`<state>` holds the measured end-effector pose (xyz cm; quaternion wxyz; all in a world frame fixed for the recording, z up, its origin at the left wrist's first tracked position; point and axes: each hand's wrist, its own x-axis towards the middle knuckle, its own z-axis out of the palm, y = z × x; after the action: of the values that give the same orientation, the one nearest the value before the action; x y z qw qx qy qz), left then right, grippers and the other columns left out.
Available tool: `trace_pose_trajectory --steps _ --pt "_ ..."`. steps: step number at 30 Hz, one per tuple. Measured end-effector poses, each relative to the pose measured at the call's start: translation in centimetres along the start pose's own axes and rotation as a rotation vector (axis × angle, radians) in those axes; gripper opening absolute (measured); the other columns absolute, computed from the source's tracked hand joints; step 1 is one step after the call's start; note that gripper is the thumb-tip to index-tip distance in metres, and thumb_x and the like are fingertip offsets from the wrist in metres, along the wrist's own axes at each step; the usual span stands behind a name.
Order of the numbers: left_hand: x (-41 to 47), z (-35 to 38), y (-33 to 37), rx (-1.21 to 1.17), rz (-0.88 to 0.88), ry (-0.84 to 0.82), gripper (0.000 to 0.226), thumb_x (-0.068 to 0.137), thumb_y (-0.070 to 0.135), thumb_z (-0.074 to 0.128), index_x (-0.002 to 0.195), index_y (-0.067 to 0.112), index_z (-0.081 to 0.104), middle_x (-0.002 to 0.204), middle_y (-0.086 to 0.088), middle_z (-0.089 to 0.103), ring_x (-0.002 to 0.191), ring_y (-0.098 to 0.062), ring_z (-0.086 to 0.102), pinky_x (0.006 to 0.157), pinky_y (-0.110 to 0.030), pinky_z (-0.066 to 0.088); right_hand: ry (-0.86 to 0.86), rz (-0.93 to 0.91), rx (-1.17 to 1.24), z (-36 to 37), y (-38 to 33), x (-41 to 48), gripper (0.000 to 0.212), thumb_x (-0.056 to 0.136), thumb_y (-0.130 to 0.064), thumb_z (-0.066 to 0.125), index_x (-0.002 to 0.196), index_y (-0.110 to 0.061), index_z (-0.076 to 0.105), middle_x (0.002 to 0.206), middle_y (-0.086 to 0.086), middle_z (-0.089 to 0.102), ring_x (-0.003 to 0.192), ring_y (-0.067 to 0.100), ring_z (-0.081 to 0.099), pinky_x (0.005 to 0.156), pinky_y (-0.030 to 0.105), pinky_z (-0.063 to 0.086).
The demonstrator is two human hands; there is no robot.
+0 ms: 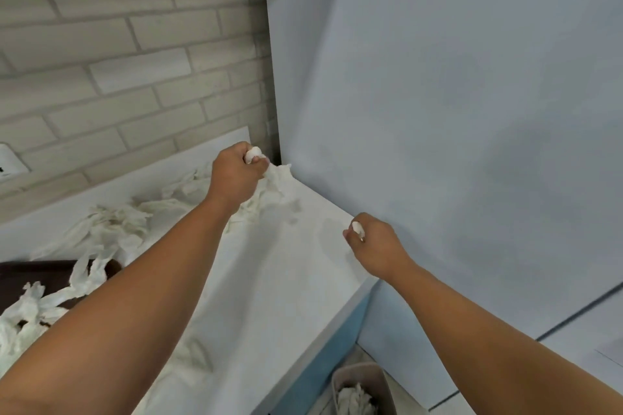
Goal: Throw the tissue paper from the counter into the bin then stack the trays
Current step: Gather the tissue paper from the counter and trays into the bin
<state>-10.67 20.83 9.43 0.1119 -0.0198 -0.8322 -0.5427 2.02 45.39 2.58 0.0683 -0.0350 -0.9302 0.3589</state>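
Crumpled white tissue paper [111, 229] lies strewn over the white counter [276, 280]. My left hand [236, 175] is at the counter's far corner, fist closed on a wad of tissue [274, 178] that trails onto the counter. My right hand [374, 242] hovers over the counter's right edge, closed on a small piece of tissue [358, 229]. A dark brown tray [20, 274] sits at the left edge, partly covered by tissue. A beige bin [367, 381] stands on the floor below the counter's edge and holds some tissue.
A brick wall [118, 61] backs the counter, with a white wall socket [8, 162] at the left. A pale blue-grey wall [455, 111] closes off the right side. The counter's front is blue [323, 357].
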Motion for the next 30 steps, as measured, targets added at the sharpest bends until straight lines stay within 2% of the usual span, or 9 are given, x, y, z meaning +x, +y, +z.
trace_pose_trajectory --steps 4,7,9,13,16,19,24,27,30 --pt "-5.0 2.6 2.8 -0.053 -0.004 -0.087 0.011 0.094 0.017 0.062 0.088 0.009 0.058 0.089 -0.013 0.068 0.072 -0.022 0.072 0.057 -0.026 0.056 0.008 0.027 0.019 -3.1 1.4 -3.2 0.023 0.101 -0.031 0.047 0.089 -0.011 0.048 0.069 -0.003 0.050 0.059 0.010 0.046 0.053 0.023 0.035" --pt "-9.0 5.4 3.9 0.045 0.022 -0.133 0.014 0.100 0.028 0.050 0.094 0.016 0.051 0.089 -0.012 0.064 0.072 -0.024 0.062 0.066 -0.042 0.055 0.016 0.094 0.120 -5.2 2.7 -6.0 0.035 0.104 -0.033 0.037 0.088 -0.002 0.047 0.072 0.005 0.051 0.061 0.016 0.044 0.057 0.031 0.038" --pt "-11.8 7.5 4.4 0.077 0.012 -0.171 0.015 0.102 0.030 0.044 0.096 0.017 0.047 0.090 -0.010 0.060 0.077 -0.025 0.060 0.069 -0.045 0.055 0.020 0.122 0.164 -6.3 3.8 -8.0 0.037 0.104 -0.032 0.035 0.091 0.000 0.049 0.076 0.009 0.054 0.064 0.017 0.045 0.059 0.031 0.038" --pt "-17.7 12.1 4.5 0.118 -0.001 -0.302 0.013 0.104 0.027 0.041 0.113 0.018 0.042 0.097 -0.008 0.060 0.079 -0.020 0.062 0.052 -0.017 0.044 0.032 0.173 0.239 -8.2 7.0 -11.9 0.035 0.104 -0.030 0.036 0.075 -0.011 0.046 0.072 0.001 0.052 0.066 0.014 0.047 0.064 0.030 0.040" --pt "-21.2 15.1 3.3 0.045 -0.006 -0.354 0.019 0.101 0.019 0.048 0.119 0.021 0.043 0.101 -0.005 0.059 0.085 -0.025 0.066 0.064 -0.023 0.053 0.050 0.251 0.325 -8.7 10.3 -14.8 0.034 0.102 -0.020 0.032 0.071 -0.012 0.041 0.069 -0.003 0.044 0.063 0.011 0.039 0.060 0.025 0.033" --pt "-24.1 17.4 1.2 0.043 -0.015 -0.393 0.032 0.098 0.014 0.053 0.125 0.029 0.047 0.099 -0.002 0.063 0.082 -0.021 0.069 0.076 -0.030 0.056 0.055 0.320 0.259 -8.4 13.8 -16.9 0.033 0.100 -0.015 0.030 0.078 -0.008 0.053 0.074 -0.002 0.050 0.069 0.014 0.045 0.061 0.026 0.035" --pt "-27.4 21.0 -3.0 0.151 -0.004 -0.473 0.022 0.089 0.002 0.058 0.092 0.021 0.070 0.090 0.001 0.068 0.084 -0.017 0.064 0.073 -0.022 0.044 -0.073 0.438 0.147 -6.1 18.5 -19.1 0.035 0.102 -0.016 0.032 0.107 -0.007 0.065 0.106 0.001 0.055 0.098 0.015 0.050 0.081 0.022 0.033" --pt "-28.9 22.8 -6.0 0.195 -0.010 -0.504 0.013 0.088 0.007 0.065 0.091 0.017 0.073 0.088 0.005 0.067 0.080 -0.013 0.061 0.068 -0.015 0.039 -0.106 0.492 0.133 -3.8 21.0 -20.2 0.034 0.102 -0.015 0.033 0.113 -0.009 0.065 0.117 0.005 0.054 0.110 0.020 0.052 0.086 0.021 0.033" --pt "-30.5 24.2 -9.5 0.169 -0.104 -0.540 0.015 0.085 0.006 0.070 0.089 0.020 0.075 0.081 0.007 0.069 0.074 -0.007 0.062 0.066 -0.018 0.043 -0.165 0.540 0.087 -1.0 23.7 -20.8 0.035 0.102 -0.013 0.033 0.120 -0.010 0.063 0.127 0.009 0.054 0.109 0.023 0.056 0.084 0.023 0.038"
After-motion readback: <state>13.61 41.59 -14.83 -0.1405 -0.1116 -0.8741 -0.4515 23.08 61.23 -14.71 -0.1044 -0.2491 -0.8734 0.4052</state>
